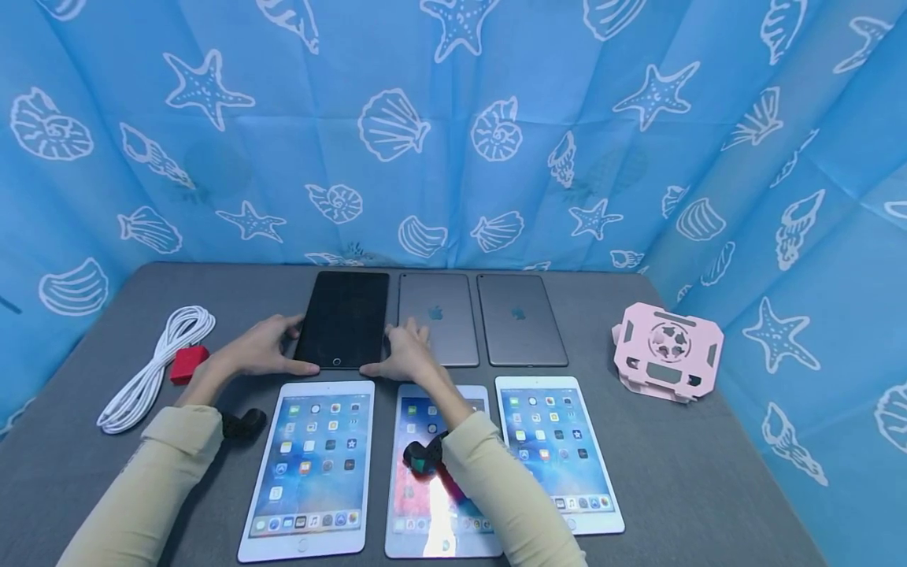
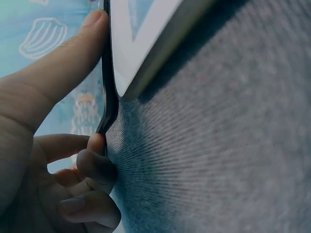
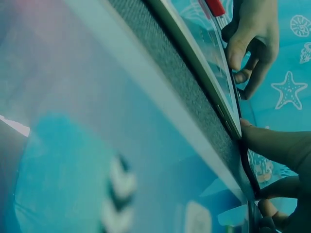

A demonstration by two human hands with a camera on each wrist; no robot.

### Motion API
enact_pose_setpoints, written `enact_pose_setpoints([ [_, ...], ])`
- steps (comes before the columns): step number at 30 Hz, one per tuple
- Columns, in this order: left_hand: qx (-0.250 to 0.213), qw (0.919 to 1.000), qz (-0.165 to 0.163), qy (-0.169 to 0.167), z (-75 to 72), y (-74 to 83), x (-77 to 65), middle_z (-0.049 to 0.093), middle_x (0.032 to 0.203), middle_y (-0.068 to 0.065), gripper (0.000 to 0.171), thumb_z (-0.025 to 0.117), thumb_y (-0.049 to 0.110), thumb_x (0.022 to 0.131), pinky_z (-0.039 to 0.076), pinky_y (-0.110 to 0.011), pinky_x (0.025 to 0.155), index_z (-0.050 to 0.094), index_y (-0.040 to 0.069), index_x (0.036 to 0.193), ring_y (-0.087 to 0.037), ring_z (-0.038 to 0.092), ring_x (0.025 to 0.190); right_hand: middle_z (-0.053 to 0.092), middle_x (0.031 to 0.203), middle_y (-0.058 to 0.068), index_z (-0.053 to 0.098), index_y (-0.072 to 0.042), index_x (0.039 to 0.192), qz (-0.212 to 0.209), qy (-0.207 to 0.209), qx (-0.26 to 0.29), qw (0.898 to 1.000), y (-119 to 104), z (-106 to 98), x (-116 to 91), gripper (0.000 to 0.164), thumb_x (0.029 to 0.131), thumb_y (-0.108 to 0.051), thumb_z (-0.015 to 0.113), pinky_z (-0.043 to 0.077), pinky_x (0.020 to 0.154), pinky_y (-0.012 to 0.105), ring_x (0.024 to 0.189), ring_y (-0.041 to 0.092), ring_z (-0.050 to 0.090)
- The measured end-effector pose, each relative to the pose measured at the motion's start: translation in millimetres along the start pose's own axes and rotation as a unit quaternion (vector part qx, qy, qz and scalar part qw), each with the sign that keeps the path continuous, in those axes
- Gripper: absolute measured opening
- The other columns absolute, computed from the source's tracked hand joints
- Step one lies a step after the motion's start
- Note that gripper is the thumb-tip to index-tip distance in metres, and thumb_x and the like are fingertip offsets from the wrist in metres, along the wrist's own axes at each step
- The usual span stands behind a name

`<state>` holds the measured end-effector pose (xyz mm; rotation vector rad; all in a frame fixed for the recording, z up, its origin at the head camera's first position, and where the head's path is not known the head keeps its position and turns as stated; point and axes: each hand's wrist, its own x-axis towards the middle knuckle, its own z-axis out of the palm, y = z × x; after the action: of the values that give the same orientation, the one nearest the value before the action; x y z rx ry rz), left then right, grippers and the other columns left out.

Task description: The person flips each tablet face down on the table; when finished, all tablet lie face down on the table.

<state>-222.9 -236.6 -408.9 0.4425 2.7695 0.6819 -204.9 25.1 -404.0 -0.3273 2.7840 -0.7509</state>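
A black-fronted tablet (image 1: 343, 315) lies screen up at the back of the table, its display dark. My left hand (image 1: 268, 350) holds its near left corner, thumb along the near edge and fingertips at the left side. At the near right corner, my right hand (image 1: 409, 352) does the same, its fingers over the gap beside a grey tablet (image 1: 442, 331) that lies back up. In the left wrist view the dark tablet edge (image 2: 111, 109) runs between thumb and index fingertip, with the other fingers curled. The right wrist view shows the thumb and fingers at the tablet's rim (image 3: 249, 170).
A second grey tablet (image 1: 520, 319) lies back up farther right. In front lie three white tablets with lit screens: left (image 1: 312, 465), middle (image 1: 411, 488) and right (image 1: 560, 449). A pink case (image 1: 668, 346) stands right; a white cable (image 1: 159, 366) and red block (image 1: 187, 362) lie left.
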Motion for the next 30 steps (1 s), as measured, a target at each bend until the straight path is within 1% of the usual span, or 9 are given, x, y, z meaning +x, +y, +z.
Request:
enact_pose_setpoints([
  [3, 0.000, 1.0000, -0.002, 0.001, 1.6, 1.0, 1.0, 0.056, 0.125, -0.031, 0.112, 0.086, 0.046, 0.079, 0.040, -0.031, 0.067, 0.030, -0.017, 0.152, -0.025, 0.052, 0.086, 0.048, 0.142, 0.019, 0.048, -0.006, 0.152, 0.000, 0.003, -0.010, 1.000, 0, 3, 1, 0.087, 0.083, -0.045, 0.084, 0.040, 0.105, 0.046, 0.119, 0.032, 0.041],
  [6, -0.002, 1.0000, -0.002, 0.006, 3.0, 1.0, 2.1, 0.057, 0.124, -0.031, 0.112, 0.086, 0.046, 0.078, 0.039, -0.031, 0.066, 0.030, -0.017, 0.151, -0.025, 0.052, 0.085, 0.047, 0.145, 0.018, 0.048, -0.007, 0.153, -0.003, 0.004, -0.003, 1.000, 1, 5, 2, 0.087, 0.083, -0.044, 0.084, 0.038, 0.108, 0.046, 0.122, 0.032, 0.039],
  [10, -0.004, 0.9999, -0.001, 0.010, 4.4, -0.2, 2.4, 0.057, 0.124, -0.030, 0.113, 0.086, 0.048, 0.078, 0.039, -0.030, 0.065, 0.030, -0.017, 0.152, -0.022, 0.051, 0.081, 0.043, 0.150, 0.019, 0.047, -0.004, 0.152, -0.015, 0.006, 0.018, 1.000, 2, 7, 4, 0.085, 0.084, -0.038, 0.085, 0.035, 0.109, 0.048, 0.126, 0.034, 0.037],
  [14, -0.008, 0.9999, -0.002, 0.013, 4.3, -2.2, 2.4, 0.058, 0.123, -0.029, 0.111, 0.084, 0.050, 0.080, 0.040, -0.030, 0.065, 0.031, -0.016, 0.152, -0.019, 0.051, 0.077, 0.041, 0.152, 0.020, 0.046, -0.002, 0.152, -0.021, 0.006, 0.026, 0.999, 3, 8, 6, 0.085, 0.084, -0.035, 0.085, 0.034, 0.106, 0.046, 0.125, 0.033, 0.035],
  [18, -0.016, 0.9998, -0.001, 0.015, 4.6, -2.8, 4.0, 0.059, 0.121, -0.029, 0.108, 0.081, 0.051, 0.083, 0.040, -0.030, 0.063, 0.032, -0.016, 0.152, -0.018, 0.051, 0.073, 0.039, 0.153, 0.020, 0.044, -0.001, 0.153, -0.017, 0.008, 0.045, 0.999, 3, 9, 7, 0.086, 0.084, -0.033, 0.085, 0.032, 0.104, 0.044, 0.124, 0.033, 0.033],
  [23, -0.019, 0.9997, 0.000, 0.014, 4.6, -2.0, 5.5, 0.059, 0.119, -0.028, 0.107, 0.080, 0.052, 0.084, 0.039, -0.030, 0.062, 0.033, -0.016, 0.152, -0.017, 0.050, 0.071, 0.038, 0.152, 0.020, 0.040, -0.001, 0.155, -0.009, 0.013, 0.091, 0.996, 7, 11, 7, 0.091, 0.082, -0.029, 0.087, 0.031, 0.104, 0.044, 0.122, 0.032, 0.033],
  [26, -0.020, 0.9997, 0.001, 0.013, 4.6, -1.6, 5.5, 0.059, 0.120, -0.028, 0.106, 0.079, 0.052, 0.085, 0.039, -0.031, 0.062, 0.033, -0.015, 0.152, -0.018, 0.050, 0.069, 0.037, 0.152, 0.020, 0.037, -0.001, 0.157, -0.016, 0.016, 0.152, 0.988, 10, 11, 7, 0.092, 0.083, -0.025, 0.086, 0.033, 0.111, 0.047, 0.126, 0.032, 0.034],
  [28, -0.016, 0.9998, -0.001, 0.011, 5.3, -1.6, 5.8, 0.058, 0.121, -0.029, 0.105, 0.078, 0.052, 0.085, 0.039, -0.031, 0.063, 0.033, -0.015, 0.152, -0.019, 0.050, 0.071, 0.039, 0.149, 0.022, 0.038, 0.000, 0.156, -0.043, 0.016, 0.210, 0.977, 12, 11, 8, 0.088, 0.083, -0.017, 0.084, 0.038, 0.112, 0.050, 0.127, 0.034, 0.037],
  [30, -0.009, 0.9999, -0.005, 0.009, 5.5, -0.9, 6.2, 0.057, 0.123, -0.030, 0.105, 0.077, 0.054, 0.086, 0.040, -0.031, 0.065, 0.032, -0.014, 0.153, -0.021, 0.052, 0.076, 0.044, 0.143, 0.023, 0.041, 0.001, 0.153, -0.079, 0.012, 0.263, 0.962, 13, 9, 10, 0.079, 0.085, -0.009, 0.081, 0.045, 0.107, 0.048, 0.125, 0.034, 0.044],
])
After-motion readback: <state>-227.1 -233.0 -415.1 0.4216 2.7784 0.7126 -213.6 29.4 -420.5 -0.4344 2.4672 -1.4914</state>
